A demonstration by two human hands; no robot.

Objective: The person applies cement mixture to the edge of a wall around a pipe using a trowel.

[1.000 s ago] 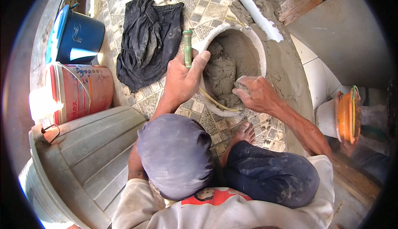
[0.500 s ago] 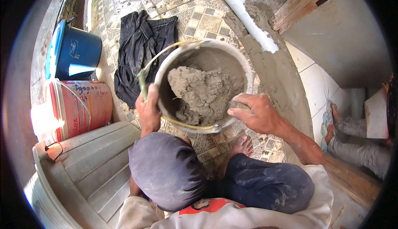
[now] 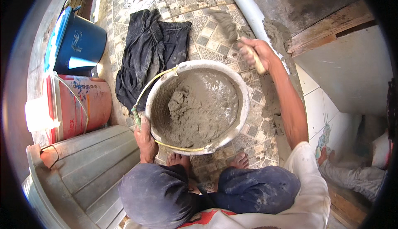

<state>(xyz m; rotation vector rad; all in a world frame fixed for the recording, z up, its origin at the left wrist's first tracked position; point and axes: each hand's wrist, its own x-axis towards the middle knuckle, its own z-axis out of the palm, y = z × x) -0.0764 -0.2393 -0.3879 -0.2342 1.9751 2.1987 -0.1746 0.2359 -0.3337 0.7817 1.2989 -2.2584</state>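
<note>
A pale bucket (image 3: 244,106) stands between my feet, with wet grey mortar (image 3: 201,111) inside. My left hand (image 3: 146,141) is closed at its left rim, the thumb beside the green grip of the wire handle; the fingers are partly hidden. Beyond the bucket's far right rim, my right hand (image 3: 255,55) is wrapped round the wooden handle of a trowel (image 3: 226,26). The trowel's mortar-smeared blade points away from me over the tiles and is blurred by motion.
Dark cloth shorts (image 3: 153,46) lie beyond the bucket. At left are a blue bucket (image 3: 85,42), a red pail (image 3: 93,104) and a ribbed grey plastic bin (image 3: 95,167). A white pipe (image 3: 244,5) runs along the mortar strip at right. Another person's sleeve (image 3: 352,179) shows at far right.
My right hand has lifted out of the bucket and swung up and right with the trowel. The heaped mortar now lies lower and flatter, and the bucket appears less tilted.
</note>
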